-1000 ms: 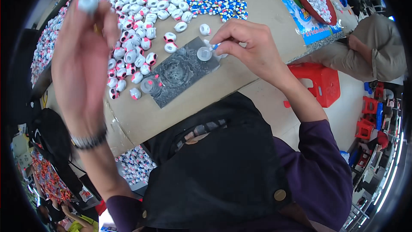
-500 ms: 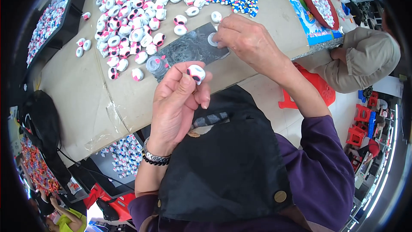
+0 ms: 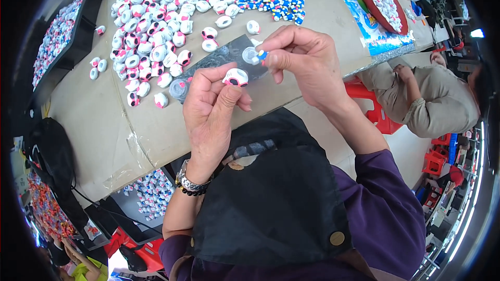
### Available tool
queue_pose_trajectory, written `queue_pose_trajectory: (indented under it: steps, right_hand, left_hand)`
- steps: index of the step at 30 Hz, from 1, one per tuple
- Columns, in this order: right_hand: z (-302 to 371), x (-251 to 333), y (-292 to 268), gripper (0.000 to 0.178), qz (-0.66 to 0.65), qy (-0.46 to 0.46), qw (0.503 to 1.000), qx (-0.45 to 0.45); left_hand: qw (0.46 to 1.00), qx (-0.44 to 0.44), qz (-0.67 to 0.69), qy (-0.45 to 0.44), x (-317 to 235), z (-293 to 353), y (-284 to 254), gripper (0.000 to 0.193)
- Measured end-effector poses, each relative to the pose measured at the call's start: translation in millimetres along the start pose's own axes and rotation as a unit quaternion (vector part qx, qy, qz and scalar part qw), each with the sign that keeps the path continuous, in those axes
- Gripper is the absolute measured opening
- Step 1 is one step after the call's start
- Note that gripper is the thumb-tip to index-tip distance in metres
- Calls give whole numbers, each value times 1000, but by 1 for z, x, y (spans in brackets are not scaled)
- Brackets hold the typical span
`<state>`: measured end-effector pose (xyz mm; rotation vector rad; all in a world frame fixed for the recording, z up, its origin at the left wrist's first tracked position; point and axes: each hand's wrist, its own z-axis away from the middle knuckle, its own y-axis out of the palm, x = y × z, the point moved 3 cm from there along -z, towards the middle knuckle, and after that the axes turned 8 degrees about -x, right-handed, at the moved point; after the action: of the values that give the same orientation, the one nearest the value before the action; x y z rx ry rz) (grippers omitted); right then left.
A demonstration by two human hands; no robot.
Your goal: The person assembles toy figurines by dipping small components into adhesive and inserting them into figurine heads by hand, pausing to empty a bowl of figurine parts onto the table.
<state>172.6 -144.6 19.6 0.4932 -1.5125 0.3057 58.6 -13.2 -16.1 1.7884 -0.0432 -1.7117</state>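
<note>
Slippage risk accompanied your fingertip pinches: left hand, rounded white-pink plastic head; right hand, small blue-yellow plastic piece.

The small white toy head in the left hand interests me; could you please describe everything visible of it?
The small white toy head is rounded and looks like glossy moulded plastic, with a dark oval face area edged in pink. It is held up between the left hand's thumb and fingers, appearing in front of the dark rectangular slab. The right hand is apart from it. Its far side is hidden.
</note>
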Motion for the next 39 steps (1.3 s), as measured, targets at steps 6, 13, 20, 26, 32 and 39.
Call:
queue_pose_trajectory:
  steps: [6,13,20,26,32,39]
  right_hand:
    - [8,-1,3,8,43,-16,999,18]
    - [14,7,9,8,95,-59,992,62]
    - [24,3,17,6,114,-50,988,95]
    - [16,23,37,21,182,-206,951,139]
    - [-52,-3,-35,20,525,-350,775,-17]
    - [-65,-23,-34,11,626,-319,711,7]
  left_hand:
    - [993,21,-113,42,-3,1,4,25]
    - [955,7,-256,149,-13,2,2,21]
    - [897,32,-366,244,-22,11,-3,21]
    - [938,-20,-299,172,-31,26,-29,19]
    - [989,-114,-3,94,-69,26,-100,29]
    - [975,-215,57,-22,-75,30,-138,23]
